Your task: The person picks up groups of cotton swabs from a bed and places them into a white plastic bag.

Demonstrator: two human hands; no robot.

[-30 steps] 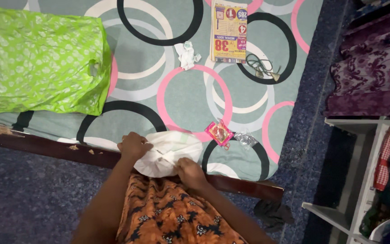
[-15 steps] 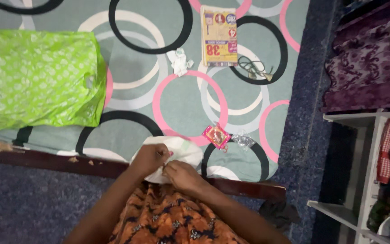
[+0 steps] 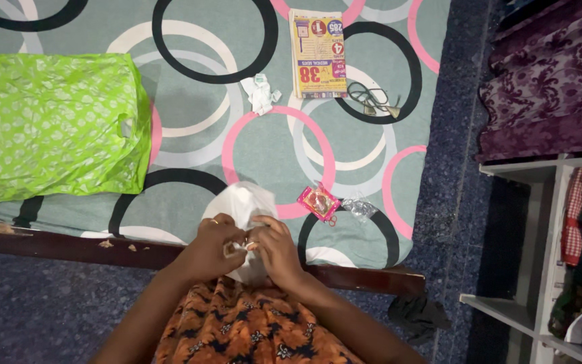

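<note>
A white plastic bag point(image 3: 242, 202) lies bunched at the near edge of the bed. My left hand point(image 3: 211, 247) and my right hand point(image 3: 275, 248) meet over its near end, both pinching the gathered white plastic between the fingers. A ring shows on my left hand. The lower part of the bag is hidden under my hands. Just right of the bag lie a small pink packet point(image 3: 318, 202) and a crumpled clear wrapper point(image 3: 358, 208).
The bed sheet point(image 3: 271, 148) has pink, black and white rings. On it lie a large green patterned bag point(image 3: 48, 125), a crumpled white scrap point(image 3: 259, 93), a yellow printed booklet point(image 3: 316, 52) and a cord with keys point(image 3: 372, 100). White shelves point(image 3: 547, 243) stand right; dark cloth point(image 3: 419, 315) lies on the floor.
My hands have come together from the bag's two sides to its near end. The white bag has gone from spread flat to gathered and bunched upward.
</note>
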